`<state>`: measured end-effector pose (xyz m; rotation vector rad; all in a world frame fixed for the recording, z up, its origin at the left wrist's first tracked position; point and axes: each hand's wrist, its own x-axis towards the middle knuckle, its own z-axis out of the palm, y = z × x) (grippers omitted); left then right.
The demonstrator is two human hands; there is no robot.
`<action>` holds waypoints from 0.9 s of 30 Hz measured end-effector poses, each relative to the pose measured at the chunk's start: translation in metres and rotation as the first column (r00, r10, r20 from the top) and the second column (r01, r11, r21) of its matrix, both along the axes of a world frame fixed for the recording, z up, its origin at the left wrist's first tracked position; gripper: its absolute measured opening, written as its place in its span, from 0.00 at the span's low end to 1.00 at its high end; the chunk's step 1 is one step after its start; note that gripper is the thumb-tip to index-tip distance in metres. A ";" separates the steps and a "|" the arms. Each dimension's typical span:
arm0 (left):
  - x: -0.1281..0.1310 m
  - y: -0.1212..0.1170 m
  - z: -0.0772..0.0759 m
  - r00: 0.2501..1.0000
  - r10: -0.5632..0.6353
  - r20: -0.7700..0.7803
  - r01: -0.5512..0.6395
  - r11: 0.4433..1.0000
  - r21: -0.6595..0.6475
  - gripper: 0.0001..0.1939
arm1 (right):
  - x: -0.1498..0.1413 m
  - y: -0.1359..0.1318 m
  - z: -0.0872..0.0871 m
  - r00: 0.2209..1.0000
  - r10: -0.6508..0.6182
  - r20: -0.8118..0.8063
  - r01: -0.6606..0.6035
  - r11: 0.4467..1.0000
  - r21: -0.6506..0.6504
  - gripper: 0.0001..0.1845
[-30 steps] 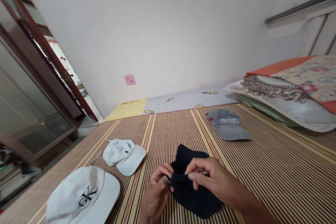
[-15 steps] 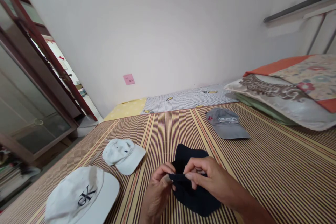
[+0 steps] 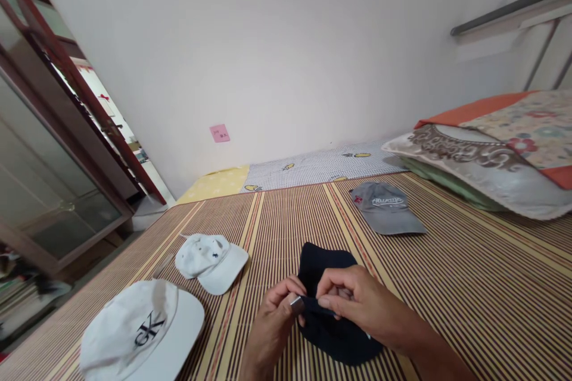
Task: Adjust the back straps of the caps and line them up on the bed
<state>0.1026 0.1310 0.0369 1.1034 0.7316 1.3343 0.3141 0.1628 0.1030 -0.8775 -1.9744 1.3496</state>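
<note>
Here, the navy baseball cap (image 3: 339, 342) sat right of the white CK baseball cap (image 3: 127, 333), its band (image 3: 311, 305) pinched by both the left hand's (image 3: 276, 321) and right hand's (image 3: 360, 300) fingers.

Single head view, near, facing forward and down over striped mat (image 3: 274, 226) (pale wall (image 3: 313, 59) beyond).

Four caps (image 3: 344, 342), two bare hands (image 3: 369, 303), one pink note (image 3: 219, 133), one striped mat (image 3: 286, 220)

A bedroom in a home, shown by the bed's striped mat (image 3: 277, 226), patterned sheet (image 3: 308, 164) and pillow (image 3: 473, 161).
</note>
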 end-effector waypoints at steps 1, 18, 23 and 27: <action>0.000 0.000 0.000 1.000 -0.005 0.007 0.005 1.000 -0.002 0.13 | 0.000 0.000 0.000 1.000 0.009 -0.003 -0.009 1.000 -0.002 0.06; -0.001 0.000 -0.001 0.998 -0.037 -0.051 0.037 0.999 -0.011 0.19 | 0.002 0.000 -0.002 0.999 0.025 0.037 -0.027 0.998 0.063 0.07; -0.001 0.001 -0.001 0.996 -0.019 -0.083 0.019 1.000 -0.003 0.19 | 0.002 -0.002 0.000 1.000 0.011 0.021 -0.012 0.998 0.062 0.07; 0.002 0.000 0.002 0.997 -0.027 -0.070 0.025 0.999 -0.028 0.17 | 0.000 -0.002 0.000 0.997 -0.059 0.045 0.054 0.993 0.107 0.06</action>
